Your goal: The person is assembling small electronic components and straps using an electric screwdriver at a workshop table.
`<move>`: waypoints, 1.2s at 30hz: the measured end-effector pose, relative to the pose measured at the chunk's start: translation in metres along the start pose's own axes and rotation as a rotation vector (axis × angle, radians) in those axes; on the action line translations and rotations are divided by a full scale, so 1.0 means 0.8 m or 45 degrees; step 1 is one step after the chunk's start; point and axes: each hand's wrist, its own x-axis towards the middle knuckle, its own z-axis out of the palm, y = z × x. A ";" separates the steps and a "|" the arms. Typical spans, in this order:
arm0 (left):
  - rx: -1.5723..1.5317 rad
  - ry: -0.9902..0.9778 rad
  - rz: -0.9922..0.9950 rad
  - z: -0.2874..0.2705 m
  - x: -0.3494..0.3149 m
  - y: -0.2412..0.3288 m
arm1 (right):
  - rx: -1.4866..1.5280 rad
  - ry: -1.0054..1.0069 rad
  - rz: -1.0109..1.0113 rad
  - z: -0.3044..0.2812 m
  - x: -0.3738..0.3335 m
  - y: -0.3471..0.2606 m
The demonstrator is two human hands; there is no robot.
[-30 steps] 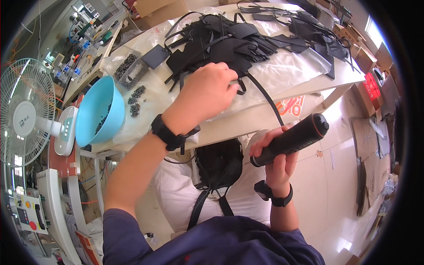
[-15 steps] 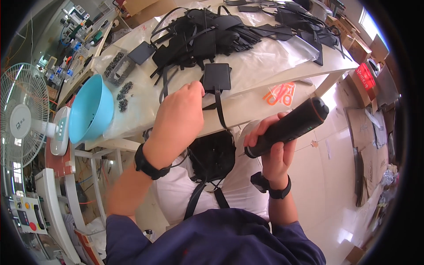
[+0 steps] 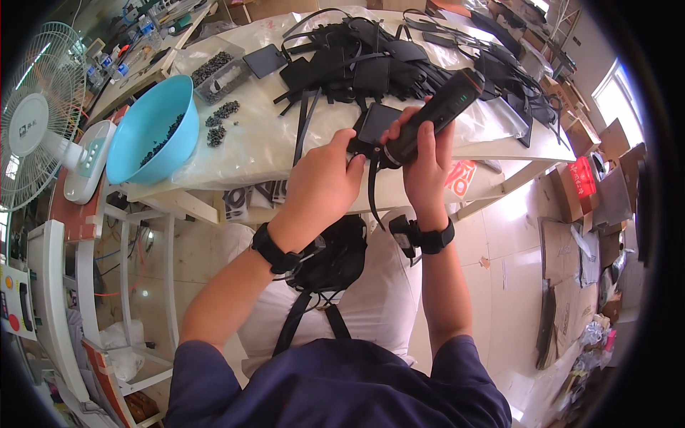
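Observation:
My right hand (image 3: 428, 153) is wrapped round a black cylindrical electric screwdriver (image 3: 451, 100), tilted with its front end down to the left. That front end meets the strap end of a flat black square piece with a strap (image 3: 377, 123) near the table's front edge. My left hand (image 3: 330, 172) pinches the strap beside the screwdriver's front end. The bit and the exact point of contact are hidden. From there the loose strap (image 3: 372, 192) hangs over the table edge. Behind lies a heap of similar black strapped pieces (image 3: 371, 75).
On the left stand a blue bowl (image 3: 187, 132) and a see-through box (image 3: 239, 80), both holding small black parts. Loose small parts (image 3: 216, 135) lie beside them. A white fan (image 3: 28, 121) stands at far left. Cardboard boxes (image 3: 574, 192) sit at the right.
My right hand has brought the screwdriver up and left, from beside my lap to the strap. My left hand has shifted slightly down and right. The view has also shifted.

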 end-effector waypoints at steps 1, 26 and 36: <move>-0.004 0.005 -0.003 0.000 -0.001 0.000 | 0.014 -0.006 0.013 0.000 0.006 0.004; 0.449 0.090 0.499 -0.009 0.036 -0.007 | 0.053 0.015 0.035 0.045 0.096 -0.053; 0.191 -0.125 0.412 -0.001 0.047 -0.046 | -0.002 0.040 0.003 0.033 0.092 -0.014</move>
